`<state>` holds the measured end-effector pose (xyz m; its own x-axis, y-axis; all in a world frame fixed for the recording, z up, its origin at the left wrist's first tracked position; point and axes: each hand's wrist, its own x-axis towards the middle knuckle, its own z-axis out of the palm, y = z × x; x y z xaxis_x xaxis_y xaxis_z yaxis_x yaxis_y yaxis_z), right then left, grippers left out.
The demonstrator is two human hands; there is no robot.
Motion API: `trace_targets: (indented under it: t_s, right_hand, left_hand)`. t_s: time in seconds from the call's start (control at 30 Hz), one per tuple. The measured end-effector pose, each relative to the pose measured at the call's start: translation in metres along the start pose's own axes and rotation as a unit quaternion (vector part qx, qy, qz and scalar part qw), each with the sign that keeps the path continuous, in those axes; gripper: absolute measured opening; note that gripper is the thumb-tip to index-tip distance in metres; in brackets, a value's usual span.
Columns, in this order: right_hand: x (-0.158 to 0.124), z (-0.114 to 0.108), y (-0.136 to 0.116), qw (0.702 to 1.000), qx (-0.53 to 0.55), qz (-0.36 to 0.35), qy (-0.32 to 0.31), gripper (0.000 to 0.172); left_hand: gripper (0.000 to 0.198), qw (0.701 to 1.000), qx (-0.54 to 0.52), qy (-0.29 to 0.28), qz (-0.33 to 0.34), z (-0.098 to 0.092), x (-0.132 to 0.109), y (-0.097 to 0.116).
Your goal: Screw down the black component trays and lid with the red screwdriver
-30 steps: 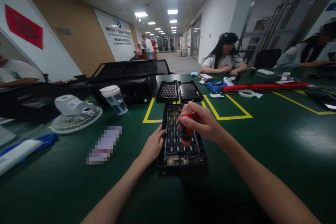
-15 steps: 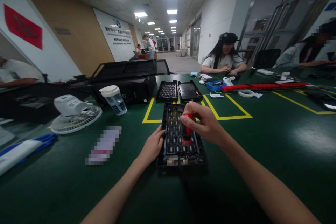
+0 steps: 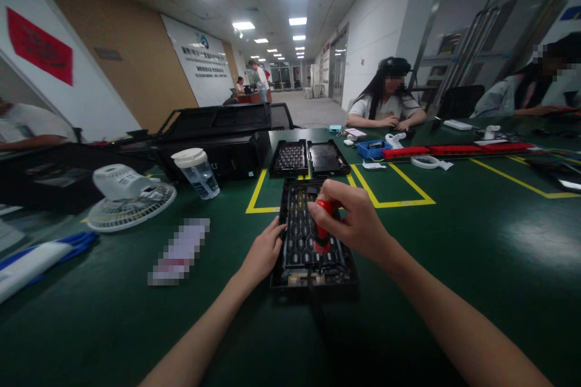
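In front of me on the green table lies a black plastic case [image 3: 297, 236] with rows of dark oval cells and a strip of parts at its near end. My right hand [image 3: 351, 214] is closed around a red-handled screwdriver [image 3: 323, 228], held roughly upright over the right part of the cells. Its tip is too dark to make out. Against the case's left rim rests my left hand [image 3: 265, 248], its fingers stretched out and touching the edge.
Behind the case stand two more black case halves [image 3: 289, 157]. A lidded cup [image 3: 197, 172], white fan [image 3: 131, 196] and pixelated flat item [image 3: 181, 251] are at left. A blue tray [image 3: 374, 148] and tape roll [image 3: 426, 162] lie right. A person [image 3: 388, 97] sits across.
My right hand has shifted slightly down and turned on the red-handled screwdriver, so more of the handle shows. My left hand and the case have stayed put.
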<state>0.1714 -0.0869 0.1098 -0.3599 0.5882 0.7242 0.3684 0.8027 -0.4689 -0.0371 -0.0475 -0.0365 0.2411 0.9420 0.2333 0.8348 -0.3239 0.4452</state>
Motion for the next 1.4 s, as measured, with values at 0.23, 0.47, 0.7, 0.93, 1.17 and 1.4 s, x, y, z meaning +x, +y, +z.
trace_targets:
  t_s: [0.23,0.47,0.7,0.93,1.17,1.4]
  right_hand:
    - [-0.003,0.002,-0.005,0.999,-0.040,-0.015,0.014,0.025]
    - [-0.004,0.005,-0.007,0.994,-0.095,-0.023,0.047,0.027]
    - [-0.004,0.008,-0.010,0.990,-0.125,-0.011,0.069,0.028]
    - [-0.006,0.011,-0.011,0.982,-0.163,0.007,0.095,0.029]
    - [-0.012,0.016,-0.018,0.974,-0.196,0.019,0.112,0.025]
    - [-0.013,0.021,-0.020,0.979,-0.169,0.016,0.111,0.023]
  left_hand:
    - [0.042,1.000,-0.006,0.000,0.004,-0.001,-0.001,0.001]
    - [0.042,1.000,-0.019,-0.002,0.002,-0.002,-0.001,0.003]
    - [0.041,1.000,-0.015,-0.007,-0.006,-0.004,-0.001,0.003]
    - [0.041,1.000,-0.009,-0.002,-0.002,-0.002,0.000,0.001]
    - [0.042,1.000,-0.023,0.005,0.017,-0.002,-0.001,0.004]
    - [0.042,1.000,-0.026,0.002,0.007,0.000,0.000,0.001]
